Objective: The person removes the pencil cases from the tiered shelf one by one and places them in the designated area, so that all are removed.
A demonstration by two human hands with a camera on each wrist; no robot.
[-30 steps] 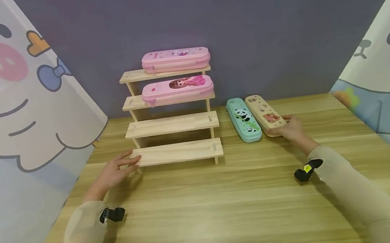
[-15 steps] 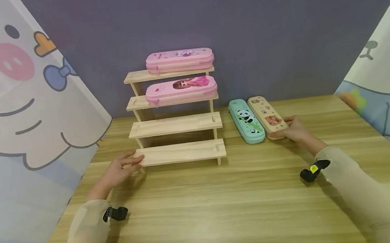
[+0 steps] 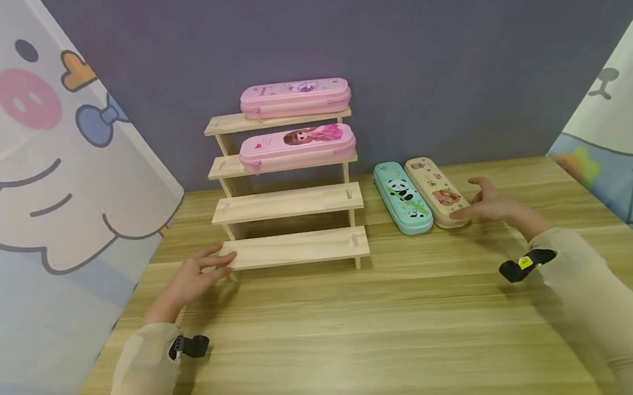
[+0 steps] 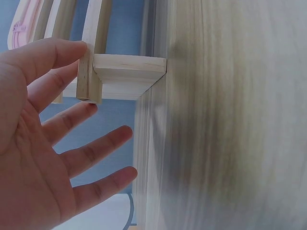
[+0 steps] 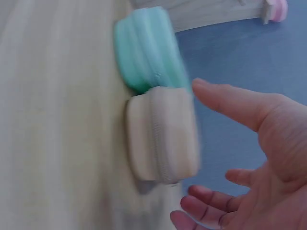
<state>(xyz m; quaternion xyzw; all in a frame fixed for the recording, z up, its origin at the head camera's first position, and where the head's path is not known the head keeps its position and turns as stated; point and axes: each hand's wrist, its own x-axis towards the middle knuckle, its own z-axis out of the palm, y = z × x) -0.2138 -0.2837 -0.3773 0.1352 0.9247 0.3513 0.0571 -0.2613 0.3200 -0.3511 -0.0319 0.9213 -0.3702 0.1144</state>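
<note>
My right hand (image 3: 493, 204) is beside the near end of a cream pencil case (image 3: 431, 184), its fingers spread and relaxed. In the right wrist view a gap shows between the fingers and the cream case (image 5: 165, 136); the thumb tip looks close to its top. A mint pencil case (image 3: 400, 195) with a panda lies alongside it on the table. My left hand (image 3: 189, 285) rests at the left end of the lowest step of a wooden shelf rack (image 3: 299, 249). The left wrist view shows thumb and index finger at the board (image 4: 91, 52), the other fingers stretched out.
Pink pencil cases lie on the two upper steps: one with a doll picture (image 3: 296, 148) and one at the top (image 3: 296, 98). A dark wall (image 3: 453, 67) stands behind the wooden table (image 3: 331, 337). Cartoon cloths (image 3: 79, 203) hang at both sides.
My right hand has loosened its hold on the cream case and drawn slightly right. The case stays beside the mint one. The left hand stays at the rack; the head view has shifted slightly.
</note>
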